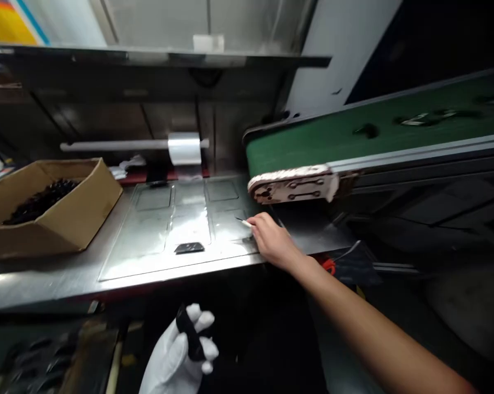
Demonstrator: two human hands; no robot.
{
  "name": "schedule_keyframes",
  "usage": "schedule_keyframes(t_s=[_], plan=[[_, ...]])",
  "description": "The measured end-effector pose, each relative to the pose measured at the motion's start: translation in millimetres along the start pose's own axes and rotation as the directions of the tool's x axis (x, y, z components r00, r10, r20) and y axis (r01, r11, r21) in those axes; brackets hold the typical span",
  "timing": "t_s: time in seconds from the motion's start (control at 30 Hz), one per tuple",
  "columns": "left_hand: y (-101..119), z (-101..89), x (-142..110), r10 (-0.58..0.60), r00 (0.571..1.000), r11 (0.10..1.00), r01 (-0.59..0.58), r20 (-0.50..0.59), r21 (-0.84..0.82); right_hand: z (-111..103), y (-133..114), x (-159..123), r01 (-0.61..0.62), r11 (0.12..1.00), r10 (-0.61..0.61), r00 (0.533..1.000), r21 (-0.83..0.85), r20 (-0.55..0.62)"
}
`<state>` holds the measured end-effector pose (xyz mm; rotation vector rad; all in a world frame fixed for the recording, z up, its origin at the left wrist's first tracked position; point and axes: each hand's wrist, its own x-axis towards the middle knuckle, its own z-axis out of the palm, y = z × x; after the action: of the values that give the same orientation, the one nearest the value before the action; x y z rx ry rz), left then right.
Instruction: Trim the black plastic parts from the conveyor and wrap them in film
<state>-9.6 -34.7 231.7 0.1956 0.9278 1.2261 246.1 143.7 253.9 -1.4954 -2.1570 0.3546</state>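
My left hand [175,353], in a white glove, is at the bottom of the head view, in front of the bench edge. Its fingers are wrapped round a small black curved part [189,332]. My bare right hand [269,235] is over the right side of the metal bench. Pinched in its fingers is a thin white-handled tool [246,223] with a fine dark tip pointing left; its exact kind does not show. On the clear sheet covering the bench lies a flat black piece [189,248], left of the right hand.
A cardboard box [103,191] of dark parts stands at the left. A green conveyor belt [308,142] carrying several dark pieces runs off to the right. A white roll [184,149] hangs on a bar behind the bench. Something orange-red [329,266] is below my right forearm.
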Motion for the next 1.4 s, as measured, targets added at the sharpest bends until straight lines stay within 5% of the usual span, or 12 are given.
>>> schedule_keyframes(t_s=[0.07,0.17,0.27,0.53,0.93,1.4], plan=[[-3,-1.2,1,0.042,0.998,0.999,-0.041,0.035,-0.027,0,-19,-31,0.022,0.988,-0.041,0.991,0.151,0.124],[-7,-6.1,3,0.081,0.988,0.997,-0.077,0.132,-0.031,2,-48,-73,0.052,0.895,-0.221,0.914,0.442,0.339],[-13,-9.3,1,0.082,0.974,0.997,-0.081,0.211,-0.012,9,-70,-97,0.124,0.790,-0.392,0.855,0.600,0.340],[-23,-11.7,-5,0.012,0.931,0.997,-0.037,0.365,0.061,22,-84,-106,0.088,0.862,-0.314,0.866,0.500,0.388],[-18,-13.2,-3,-0.036,0.928,0.993,-0.007,0.370,0.114,29,-82,-105,0.285,0.867,-0.427,0.847,0.410,0.316],[-23,-11.7,-4,-0.039,0.954,0.999,0.031,0.296,0.031,29,-82,-112,0.254,0.856,-0.423,0.846,0.451,0.325]])
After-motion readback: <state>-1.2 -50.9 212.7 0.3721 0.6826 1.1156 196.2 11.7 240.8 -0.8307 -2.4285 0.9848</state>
